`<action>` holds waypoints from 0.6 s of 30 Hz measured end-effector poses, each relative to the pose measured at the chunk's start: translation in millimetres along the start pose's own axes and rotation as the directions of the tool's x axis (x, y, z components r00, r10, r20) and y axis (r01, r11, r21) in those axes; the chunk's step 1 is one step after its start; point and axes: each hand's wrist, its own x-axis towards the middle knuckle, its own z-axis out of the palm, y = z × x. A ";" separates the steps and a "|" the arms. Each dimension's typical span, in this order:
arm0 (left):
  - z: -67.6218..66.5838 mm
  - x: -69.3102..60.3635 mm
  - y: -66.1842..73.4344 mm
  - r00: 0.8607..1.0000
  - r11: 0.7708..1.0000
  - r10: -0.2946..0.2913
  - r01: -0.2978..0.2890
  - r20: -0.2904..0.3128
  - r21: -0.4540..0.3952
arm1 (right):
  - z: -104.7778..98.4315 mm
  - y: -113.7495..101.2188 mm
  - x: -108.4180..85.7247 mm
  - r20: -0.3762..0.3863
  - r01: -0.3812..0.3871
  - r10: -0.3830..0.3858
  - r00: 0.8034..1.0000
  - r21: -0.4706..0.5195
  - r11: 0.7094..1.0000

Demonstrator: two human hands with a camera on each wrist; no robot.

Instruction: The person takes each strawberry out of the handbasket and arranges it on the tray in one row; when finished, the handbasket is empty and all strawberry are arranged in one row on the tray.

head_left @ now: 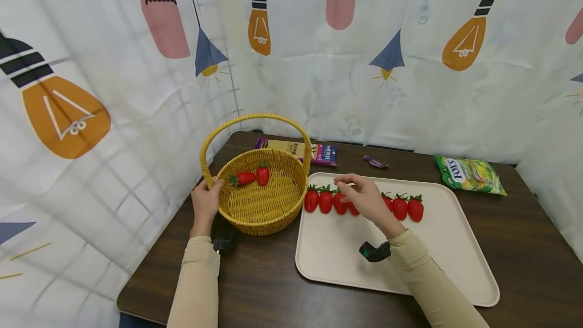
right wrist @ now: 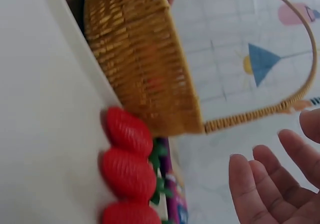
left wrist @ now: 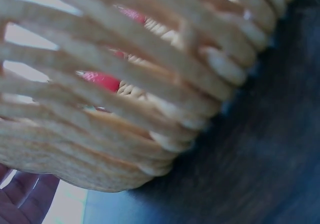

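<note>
My left hand grips the rim of a yellow woven basket at its left side, by the foot of the tall handle. Inside the basket lie two red strawberries with green leaves; in the left wrist view they show as red patches through the weave. Above the row of strawberries on a cream tray hovers my right hand, holding nothing. Its loosely bent fingers stand apart from the fruit in the right wrist view. Part of the row is hidden behind this hand.
Behind the basket lies a purple and gold snack packet. A small purple wrapped sweet sits behind the tray, and a green candy bag at the back right. Everything stands on a dark wooden table against a printed curtain.
</note>
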 end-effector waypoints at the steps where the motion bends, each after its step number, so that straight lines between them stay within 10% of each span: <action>1: 0.2 0.0 0.0 1.000 1.000 -0.001 0.001 -0.002 0.001 | 4.7 -3.2 2.3 0.008 0.011 -0.011 1.000 0.013 1.000; 18: 2.5 -3.7 2.0 0.999 1.000 0.015 -0.016 -0.031 -0.020 | 73.8 -29.6 36.6 0.071 0.075 -0.086 0.994 0.144 0.987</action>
